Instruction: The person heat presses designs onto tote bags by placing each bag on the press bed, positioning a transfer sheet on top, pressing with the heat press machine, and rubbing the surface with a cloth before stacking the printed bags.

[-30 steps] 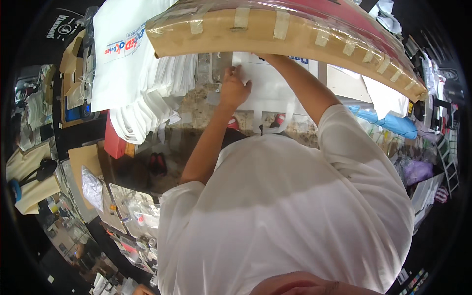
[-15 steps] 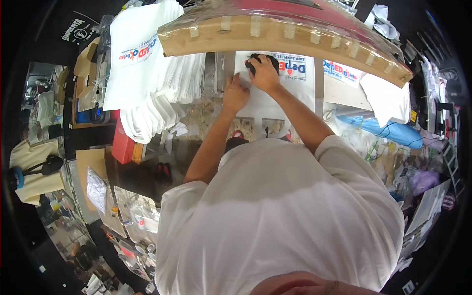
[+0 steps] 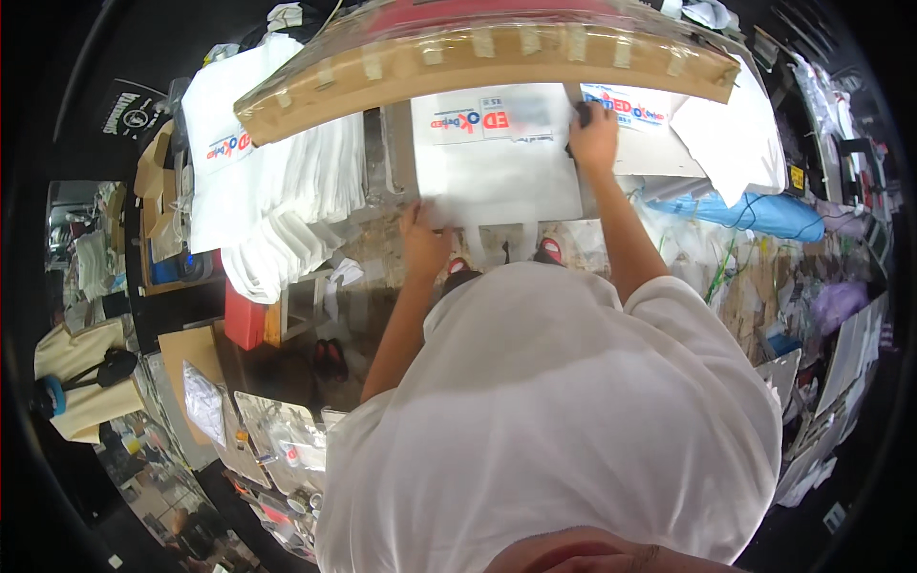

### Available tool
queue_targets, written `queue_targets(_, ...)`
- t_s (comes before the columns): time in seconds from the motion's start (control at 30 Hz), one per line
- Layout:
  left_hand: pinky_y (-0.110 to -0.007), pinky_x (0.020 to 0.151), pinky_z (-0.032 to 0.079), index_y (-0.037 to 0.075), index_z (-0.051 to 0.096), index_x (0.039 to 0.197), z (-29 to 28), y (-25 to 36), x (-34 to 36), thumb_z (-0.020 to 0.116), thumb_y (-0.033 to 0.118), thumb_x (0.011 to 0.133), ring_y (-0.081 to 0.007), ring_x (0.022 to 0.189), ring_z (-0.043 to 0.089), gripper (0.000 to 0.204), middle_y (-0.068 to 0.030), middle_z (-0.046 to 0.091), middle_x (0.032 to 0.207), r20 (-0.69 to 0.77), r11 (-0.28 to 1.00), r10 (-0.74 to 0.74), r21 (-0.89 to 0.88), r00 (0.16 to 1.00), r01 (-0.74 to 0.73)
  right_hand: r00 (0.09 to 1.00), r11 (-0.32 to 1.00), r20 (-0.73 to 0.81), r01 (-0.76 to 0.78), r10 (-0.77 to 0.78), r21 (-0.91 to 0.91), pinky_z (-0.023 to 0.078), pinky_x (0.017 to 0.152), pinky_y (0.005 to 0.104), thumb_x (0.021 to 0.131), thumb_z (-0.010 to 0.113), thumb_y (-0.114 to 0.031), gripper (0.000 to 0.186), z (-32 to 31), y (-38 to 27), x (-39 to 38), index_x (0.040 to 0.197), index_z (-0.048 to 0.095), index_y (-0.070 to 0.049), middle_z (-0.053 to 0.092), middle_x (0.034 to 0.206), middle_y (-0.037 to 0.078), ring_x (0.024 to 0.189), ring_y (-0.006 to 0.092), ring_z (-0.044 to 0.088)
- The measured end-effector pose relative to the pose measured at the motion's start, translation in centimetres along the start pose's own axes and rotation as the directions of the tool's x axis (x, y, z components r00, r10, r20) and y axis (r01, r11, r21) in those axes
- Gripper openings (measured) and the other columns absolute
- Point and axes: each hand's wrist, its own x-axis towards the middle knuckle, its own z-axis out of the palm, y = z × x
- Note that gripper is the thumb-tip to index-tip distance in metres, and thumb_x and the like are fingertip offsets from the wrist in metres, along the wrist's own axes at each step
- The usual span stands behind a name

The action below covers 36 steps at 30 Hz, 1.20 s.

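Observation:
A white cloth bag (image 3: 497,181) with red and blue print lies flat in front of me, its two straps hanging over the near edge. My left hand (image 3: 425,244) is at the bag's near left corner; its fingertips are smeared by motion. At the bag's right edge, my right hand (image 3: 594,141) is closed around a black rounded object (image 3: 582,115), whose kind I cannot make out because the fingers cover much of it. A second printed white piece (image 3: 630,110) lies just right of that hand.
Overhanging the bag's far edge is a wide cardboard-edged slab (image 3: 478,57) wrapped in clear plastic. A thick stack of white bags (image 3: 306,177) stands on the left, above a red box (image 3: 245,315). Blue plastic wrap (image 3: 735,212) and loose clutter lie to the right.
My right hand has moved with the black object from the middle of the bag to its right edge. My left hand has drawn back toward the near left corner. The view has shifted.

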Motion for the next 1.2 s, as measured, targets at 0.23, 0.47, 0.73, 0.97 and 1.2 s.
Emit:
queue_targets(0.23, -0.044, 0.084, 0.046, 0.003, 0.061, 0.102, -0.4, 0.0, -0.2, 0.079, 0.015, 0.073, -0.0341, 0.097, 0.056, 0.036, -0.0154, 0.06, 0.1, -0.154, 0.999, -0.038, 0.004, 0.987, 0.039, 0.687, 0.444, 0.353, -0.699, 0.635, 0.56, 0.051, 0.073, 0.0321, 0.078, 0.071, -0.018, 0.035, -5.4, 23.2, -5.3, 0.104, 0.066, 0.005, 0.067, 0.096, 0.015, 0.083, 0.0204, 0.064)
queue_targets(0.47, -0.045, 0.082, 0.047, 0.003, 0.06, 0.099, 1.2, 1.3, 1.6, 0.077, 0.018, 0.077, -0.0327, 0.092, 0.058, 0.032, -0.0144, 0.062, 0.093, -0.213, 0.992, -0.109, -0.085, 0.971, 0.093, 0.167, 0.219, 0.802, -0.975, 0.574, 0.046, 0.054, 0.068, 0.0357, 0.084, 0.066, -0.018, 0.021, -10.9, 28.2, -15.2, 0.096, 0.068, -0.001, 0.069, 0.085, 0.012, 0.075, 0.022, 0.067)
queue_targets(0.73, -0.05, 0.106, 0.035, -0.01, 0.048, 0.126, 13.9, 16.3, 9.3, 0.067, 0.046, 0.085, -0.0423, 0.124, 0.044, 0.072, -0.0294, 0.047, 0.134, -0.02, 0.892, 0.45, 0.067, 0.893, -0.448, 0.45, 0.824, 0.848, -0.566, 0.279, 0.03, 0.053, 0.074, 0.034, 0.079, 0.072, -0.022, 0.033, -11.2, 15.8, -3.1, 0.104, 0.068, -0.001, 0.07, 0.091, 0.012, 0.08, 0.0213, 0.066)
queue_targets(0.97, -0.043, 0.092, 0.045, 0.012, 0.062, 0.117, 10.0, 34.2, -2.9, 0.069, 0.035, 0.083, -0.0315, 0.105, 0.058, 0.042, -0.0076, 0.064, 0.116, 0.386, 0.359, 0.918, -0.716, 0.09, -0.598, 0.567, 0.964, 0.821, -0.25, 0.071, 0.09, 0.051, 0.082, 0.0348, 0.073, 0.073, -0.025, 0.038, -14.4, 27.7, -14.4, 0.104, 0.068, -0.003, 0.07, 0.098, 0.015, 0.09, 0.0254, 0.066)
queue_targets(1.2, -0.039, 0.086, 0.051, 0.006, 0.068, 0.108, 7.9, 18.5, 5.3, 0.071, 0.03, 0.086, -0.0303, 0.097, 0.065, 0.033, -0.0133, 0.068, 0.106, 0.541, 0.846, 0.524, -0.422, 0.658, -0.327, 0.546, 0.808, 0.685, -0.579, 0.483, -0.108, 0.051, 0.081, 0.0363, 0.068, 0.072, -0.021, 0.047, -14.0, 28.8, -16.8, 0.11, 0.063, -0.004, 0.068, 0.097, 0.018, 0.089, 0.0273, 0.066)
